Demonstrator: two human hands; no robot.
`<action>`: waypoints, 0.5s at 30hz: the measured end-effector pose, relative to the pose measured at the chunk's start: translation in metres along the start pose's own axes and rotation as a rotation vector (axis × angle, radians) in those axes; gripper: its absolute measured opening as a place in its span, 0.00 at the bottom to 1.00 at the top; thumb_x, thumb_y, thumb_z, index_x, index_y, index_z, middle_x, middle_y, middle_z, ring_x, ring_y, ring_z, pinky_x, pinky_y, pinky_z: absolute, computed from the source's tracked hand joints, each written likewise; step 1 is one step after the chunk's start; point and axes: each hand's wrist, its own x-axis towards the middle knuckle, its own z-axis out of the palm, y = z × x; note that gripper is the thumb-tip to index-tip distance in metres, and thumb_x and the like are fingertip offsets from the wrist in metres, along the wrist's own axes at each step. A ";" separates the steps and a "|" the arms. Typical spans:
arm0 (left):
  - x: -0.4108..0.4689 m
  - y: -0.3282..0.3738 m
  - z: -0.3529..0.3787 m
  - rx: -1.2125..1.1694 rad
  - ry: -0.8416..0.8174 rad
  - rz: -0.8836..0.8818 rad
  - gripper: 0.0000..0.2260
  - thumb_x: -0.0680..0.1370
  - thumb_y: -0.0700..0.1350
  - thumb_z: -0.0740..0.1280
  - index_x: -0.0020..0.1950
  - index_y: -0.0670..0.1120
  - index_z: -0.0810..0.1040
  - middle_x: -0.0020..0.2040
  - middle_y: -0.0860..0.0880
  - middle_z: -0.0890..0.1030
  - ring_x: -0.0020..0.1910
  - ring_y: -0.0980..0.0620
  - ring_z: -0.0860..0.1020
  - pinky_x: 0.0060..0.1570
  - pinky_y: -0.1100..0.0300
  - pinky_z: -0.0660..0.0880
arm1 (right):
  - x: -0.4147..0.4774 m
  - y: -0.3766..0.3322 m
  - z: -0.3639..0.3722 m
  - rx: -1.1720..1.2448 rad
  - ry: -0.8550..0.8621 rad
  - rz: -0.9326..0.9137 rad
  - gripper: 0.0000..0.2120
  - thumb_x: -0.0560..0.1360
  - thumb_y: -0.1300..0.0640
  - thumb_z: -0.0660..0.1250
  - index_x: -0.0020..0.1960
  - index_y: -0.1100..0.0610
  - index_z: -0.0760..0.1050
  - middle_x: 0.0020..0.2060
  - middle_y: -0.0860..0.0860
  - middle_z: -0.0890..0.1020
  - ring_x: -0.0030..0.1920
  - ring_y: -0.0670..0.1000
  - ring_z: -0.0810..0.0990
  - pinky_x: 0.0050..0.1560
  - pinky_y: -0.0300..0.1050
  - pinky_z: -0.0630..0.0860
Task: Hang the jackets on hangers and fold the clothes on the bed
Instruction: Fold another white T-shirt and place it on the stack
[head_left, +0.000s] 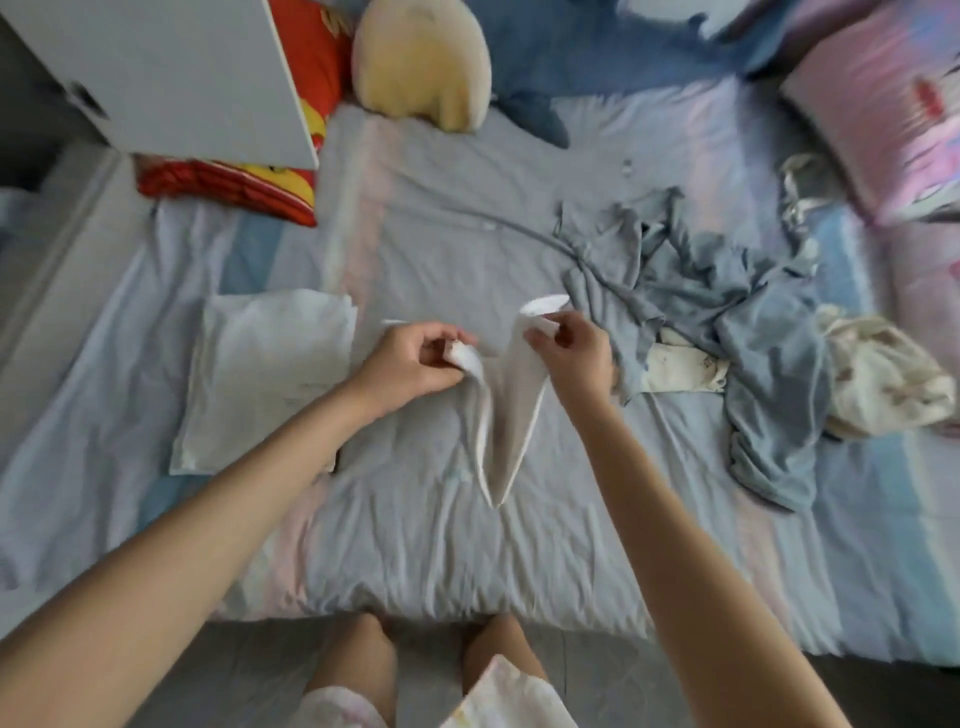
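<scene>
The bed (415, 545) carries a crumpled blue heap of clothes (753, 332) on the right and a folded white cloth (260, 379) on the left. Between them hangs a small white garment (511, 415), its top corners pinched in the fingers of the left hand (410, 364) and the right hand (571, 358).

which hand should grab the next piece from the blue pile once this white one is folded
Right, probably. The right hand is next to the blue pile; the left hand is further off, by the folded white stack. Both pinch the white garment.

V-shaped white garment (514, 410) over the bed (415, 545), crumpled blue clothes (753, 322) beside it
</scene>
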 end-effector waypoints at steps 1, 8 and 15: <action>0.000 0.035 -0.001 -0.008 -0.048 0.060 0.15 0.69 0.31 0.68 0.53 0.42 0.78 0.45 0.51 0.81 0.41 0.66 0.78 0.47 0.71 0.73 | -0.001 -0.035 -0.013 -0.027 -0.049 -0.090 0.04 0.71 0.62 0.71 0.44 0.56 0.79 0.30 0.42 0.74 0.30 0.40 0.70 0.35 0.36 0.67; -0.034 0.169 -0.007 0.345 0.256 0.591 0.08 0.71 0.47 0.71 0.45 0.44 0.82 0.40 0.54 0.78 0.40 0.60 0.76 0.42 0.67 0.72 | -0.045 -0.163 -0.077 0.068 -0.158 -0.426 0.09 0.73 0.68 0.67 0.47 0.56 0.82 0.41 0.50 0.84 0.42 0.46 0.82 0.46 0.41 0.76; -0.073 0.241 -0.008 0.261 0.376 0.670 0.04 0.72 0.39 0.72 0.45 0.45 0.81 0.59 0.51 0.77 0.58 0.56 0.76 0.56 0.69 0.73 | -0.081 -0.231 -0.106 0.231 -0.083 -0.583 0.15 0.72 0.71 0.66 0.45 0.51 0.79 0.40 0.45 0.84 0.42 0.44 0.83 0.47 0.39 0.77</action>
